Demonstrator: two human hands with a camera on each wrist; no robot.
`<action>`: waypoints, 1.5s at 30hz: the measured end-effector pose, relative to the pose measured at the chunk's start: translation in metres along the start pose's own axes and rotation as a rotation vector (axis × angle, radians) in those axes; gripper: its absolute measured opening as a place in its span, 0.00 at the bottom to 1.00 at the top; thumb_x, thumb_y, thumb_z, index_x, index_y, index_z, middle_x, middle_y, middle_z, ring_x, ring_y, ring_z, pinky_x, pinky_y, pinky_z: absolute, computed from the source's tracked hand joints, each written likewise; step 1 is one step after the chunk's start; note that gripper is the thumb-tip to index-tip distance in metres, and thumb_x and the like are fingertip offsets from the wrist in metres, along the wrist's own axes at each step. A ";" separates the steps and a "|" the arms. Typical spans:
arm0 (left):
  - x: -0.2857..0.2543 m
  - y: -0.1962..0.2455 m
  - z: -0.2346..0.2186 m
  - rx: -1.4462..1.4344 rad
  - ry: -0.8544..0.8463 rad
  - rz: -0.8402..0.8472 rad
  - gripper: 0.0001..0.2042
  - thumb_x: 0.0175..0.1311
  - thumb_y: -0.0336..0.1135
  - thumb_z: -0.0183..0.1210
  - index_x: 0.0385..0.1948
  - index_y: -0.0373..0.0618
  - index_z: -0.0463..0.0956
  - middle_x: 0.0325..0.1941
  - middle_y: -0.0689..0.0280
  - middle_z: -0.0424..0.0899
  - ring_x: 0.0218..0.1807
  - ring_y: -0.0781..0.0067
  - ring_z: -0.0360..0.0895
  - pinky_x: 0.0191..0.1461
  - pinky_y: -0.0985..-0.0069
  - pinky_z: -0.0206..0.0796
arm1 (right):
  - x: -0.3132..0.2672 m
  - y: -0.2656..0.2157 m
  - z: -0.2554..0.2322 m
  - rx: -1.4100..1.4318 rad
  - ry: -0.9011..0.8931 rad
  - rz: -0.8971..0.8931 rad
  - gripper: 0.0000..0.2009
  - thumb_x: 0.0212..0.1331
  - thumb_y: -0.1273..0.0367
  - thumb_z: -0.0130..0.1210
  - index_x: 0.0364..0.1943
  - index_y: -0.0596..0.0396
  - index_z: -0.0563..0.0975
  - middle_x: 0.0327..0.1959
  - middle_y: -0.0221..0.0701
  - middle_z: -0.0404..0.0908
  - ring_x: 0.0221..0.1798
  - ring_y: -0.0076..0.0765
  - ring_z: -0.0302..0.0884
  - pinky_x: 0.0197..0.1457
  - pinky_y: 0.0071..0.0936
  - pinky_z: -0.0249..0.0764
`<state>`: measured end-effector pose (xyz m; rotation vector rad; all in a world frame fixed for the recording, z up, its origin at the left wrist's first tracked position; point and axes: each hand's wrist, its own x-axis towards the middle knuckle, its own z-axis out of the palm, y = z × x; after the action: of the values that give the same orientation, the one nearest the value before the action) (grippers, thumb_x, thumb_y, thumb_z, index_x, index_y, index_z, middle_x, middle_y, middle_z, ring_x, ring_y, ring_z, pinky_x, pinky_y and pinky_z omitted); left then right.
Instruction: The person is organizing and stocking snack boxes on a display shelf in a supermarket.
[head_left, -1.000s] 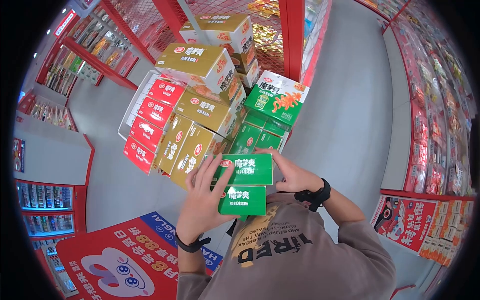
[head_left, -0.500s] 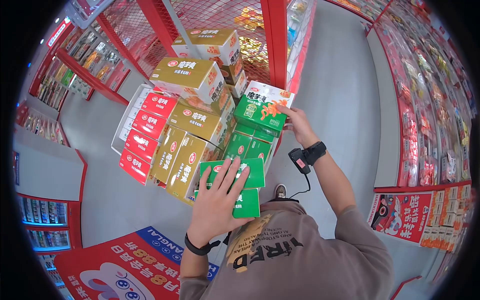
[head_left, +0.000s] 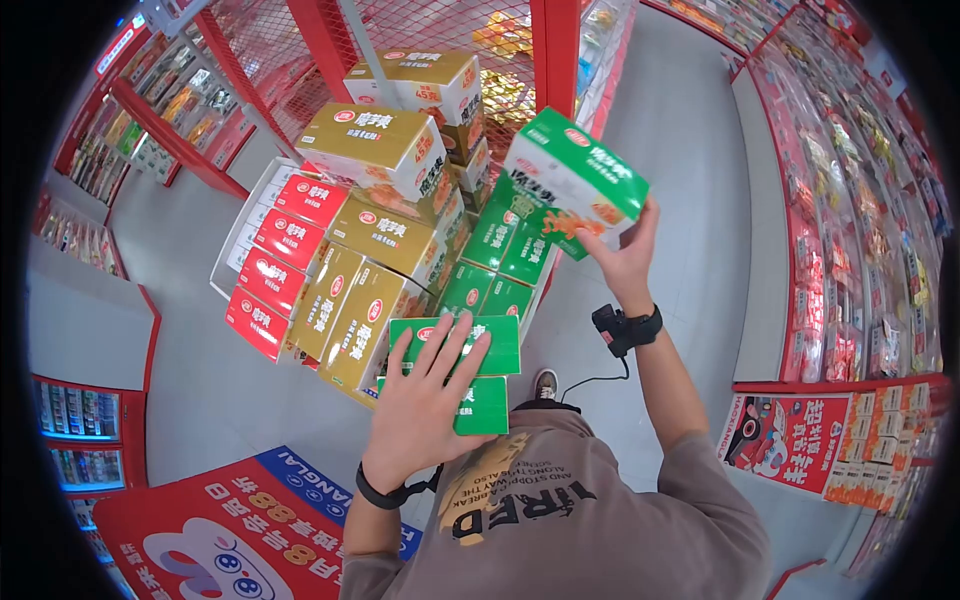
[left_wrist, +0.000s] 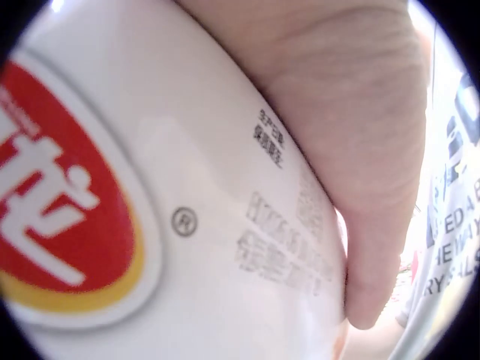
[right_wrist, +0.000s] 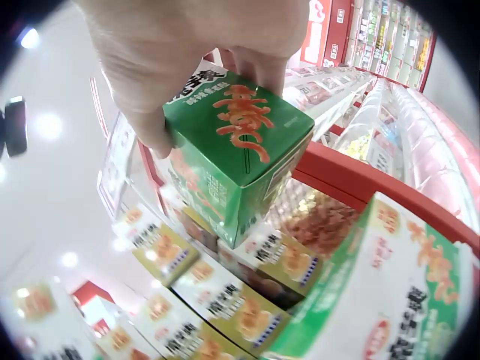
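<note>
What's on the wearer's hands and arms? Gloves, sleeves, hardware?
No gloves on either the left hand or right hand. Black band on each wrist; the right one carries a black module with a thin black cable. Grey-brown short sleeves.

Bright ceiling lights point(right_wrist: 49, 126) glare white; fisheye edges curve into black, and the left wrist view looks washed-out.

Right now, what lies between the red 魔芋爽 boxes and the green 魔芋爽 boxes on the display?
Gold 魔芋爽 boxes lie between the red 魔芋爽 boxes and the green 魔芋爽 boxes; the head view shows this.
</note>
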<state>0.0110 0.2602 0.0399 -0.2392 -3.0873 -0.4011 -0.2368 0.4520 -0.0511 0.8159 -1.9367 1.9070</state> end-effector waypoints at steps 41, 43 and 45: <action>-0.072 -0.054 0.033 -0.922 0.876 -0.149 0.28 0.57 0.50 0.60 0.50 0.34 0.72 0.55 0.50 0.74 0.52 0.58 0.71 0.57 0.63 0.61 | -0.065 -0.077 0.027 0.253 -0.852 0.165 0.45 0.43 0.66 0.65 0.70 0.55 0.56 0.66 0.38 0.68 0.68 0.43 0.63 0.72 0.42 0.51; -0.080 -0.050 0.020 -0.674 0.662 -0.080 0.27 0.52 0.46 0.65 0.48 0.35 0.73 0.54 0.52 0.75 0.55 0.54 0.71 0.57 0.60 0.60 | -0.065 -0.079 0.028 0.195 -0.859 0.100 0.44 0.42 0.67 0.65 0.69 0.55 0.57 0.66 0.38 0.67 0.68 0.43 0.62 0.72 0.41 0.52; -0.072 -0.031 0.000 -0.370 0.445 -0.074 0.29 0.49 0.45 0.68 0.51 0.40 0.73 0.56 0.54 0.74 0.58 0.54 0.70 0.59 0.59 0.58 | -0.065 -0.078 0.031 0.090 -0.882 -0.006 0.43 0.42 0.68 0.65 0.68 0.55 0.59 0.66 0.38 0.67 0.69 0.43 0.62 0.71 0.39 0.54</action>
<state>0.0772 0.2195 0.0295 -0.0301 -2.5736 -0.8921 -0.1347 0.4370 -0.0280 1.9273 -2.2628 1.7827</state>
